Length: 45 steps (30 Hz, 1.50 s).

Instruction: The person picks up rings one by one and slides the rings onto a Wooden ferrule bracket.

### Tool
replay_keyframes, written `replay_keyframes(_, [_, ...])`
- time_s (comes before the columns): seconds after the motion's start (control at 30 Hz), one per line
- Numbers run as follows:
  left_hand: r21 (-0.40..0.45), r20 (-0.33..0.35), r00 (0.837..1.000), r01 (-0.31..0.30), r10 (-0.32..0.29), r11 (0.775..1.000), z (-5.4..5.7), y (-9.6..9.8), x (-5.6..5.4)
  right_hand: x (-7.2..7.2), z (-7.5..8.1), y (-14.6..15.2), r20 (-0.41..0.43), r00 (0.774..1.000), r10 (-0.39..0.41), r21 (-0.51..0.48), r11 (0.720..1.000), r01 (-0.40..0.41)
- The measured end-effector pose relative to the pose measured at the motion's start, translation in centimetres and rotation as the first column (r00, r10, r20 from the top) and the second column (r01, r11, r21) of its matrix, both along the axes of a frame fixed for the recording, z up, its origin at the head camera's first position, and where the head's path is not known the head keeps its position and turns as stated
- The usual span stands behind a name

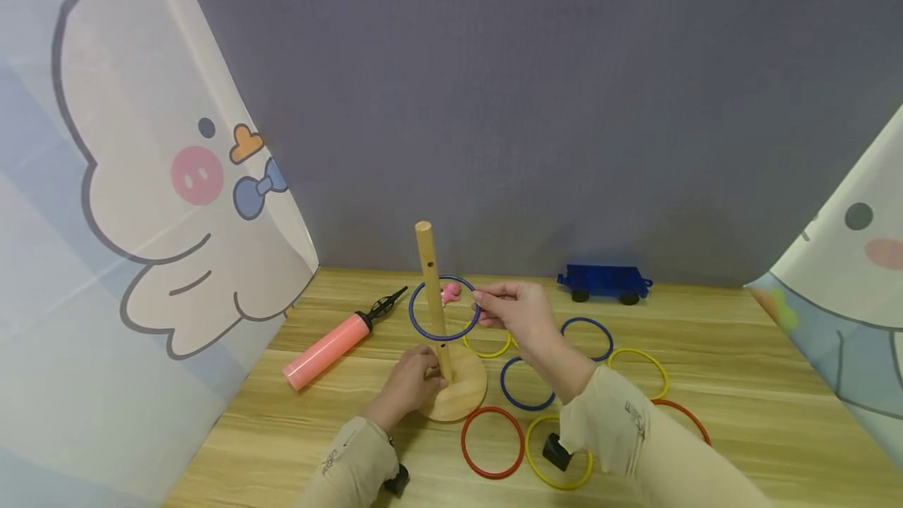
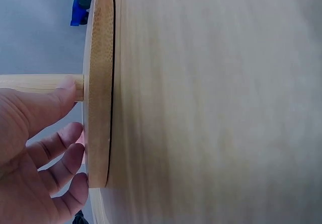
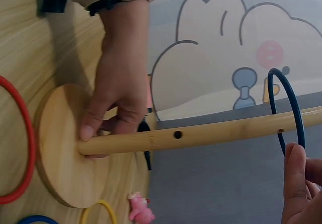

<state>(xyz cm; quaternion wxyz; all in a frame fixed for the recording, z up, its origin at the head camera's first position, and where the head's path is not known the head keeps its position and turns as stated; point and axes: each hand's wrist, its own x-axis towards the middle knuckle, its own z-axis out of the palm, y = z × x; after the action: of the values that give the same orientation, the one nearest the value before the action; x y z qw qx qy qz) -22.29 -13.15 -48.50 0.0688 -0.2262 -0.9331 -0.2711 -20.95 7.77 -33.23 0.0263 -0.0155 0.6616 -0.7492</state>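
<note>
A round wooden base (image 1: 469, 392) on the table carries an upright wooden post (image 1: 427, 257) with small holes in it. My left hand (image 1: 411, 384) grips the post low down by the base, thumb on one side; the left wrist view shows its other fingertips near the base's edge. My right hand (image 1: 524, 317) pinches a blue ring (image 3: 298, 116) between thumb and fingers. That ring encircles the upper part of the post, held well above the base. In the right wrist view the right fingers (image 3: 296, 176) show at the lower right corner.
A pink hand pump (image 1: 328, 351) lies at left, its black nozzle toward the back. A blue toy wagon (image 1: 603, 281) stands at the back right. Behind the post is a small pink figure (image 1: 451, 292). Several rings lie about, including a red ring (image 1: 463, 445) and a yellow ring (image 1: 665, 379).
</note>
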Motion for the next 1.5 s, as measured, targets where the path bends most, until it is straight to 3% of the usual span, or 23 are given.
replay_keyframes(0.43, [0.027,-0.005,1.000,-0.021,0.021,0.999,-0.2,-0.1,0.0,0.4,-4.1,-0.2,0.077,0.997,-0.013,0.043,0.999,0.010])
replay_keyframes(0.97, [0.022,-0.146,0.986,0.081,-0.077,0.996,-0.6,-0.4,-0.5,0.8,-8.1,0.0,0.099,0.995,-0.033,0.052,0.998,0.028])
replay_keyframes(1.23, [0.033,-0.065,0.996,0.061,-0.059,0.998,-0.4,-0.6,-0.5,0.3,-10.3,0.4,0.097,0.995,-0.026,0.083,0.996,0.018])
replay_keyframes(1.37, [0.037,0.064,0.996,0.066,-0.068,0.997,0.1,-0.9,-0.3,0.1,-11.0,0.6,0.105,0.994,-0.027,0.116,0.993,0.015])
replay_keyframes(1.5, [0.026,0.209,0.977,0.043,-0.048,0.999,0.8,-1.3,0.0,0.0,-11.7,0.8,0.122,0.992,-0.033,0.143,0.990,0.015])
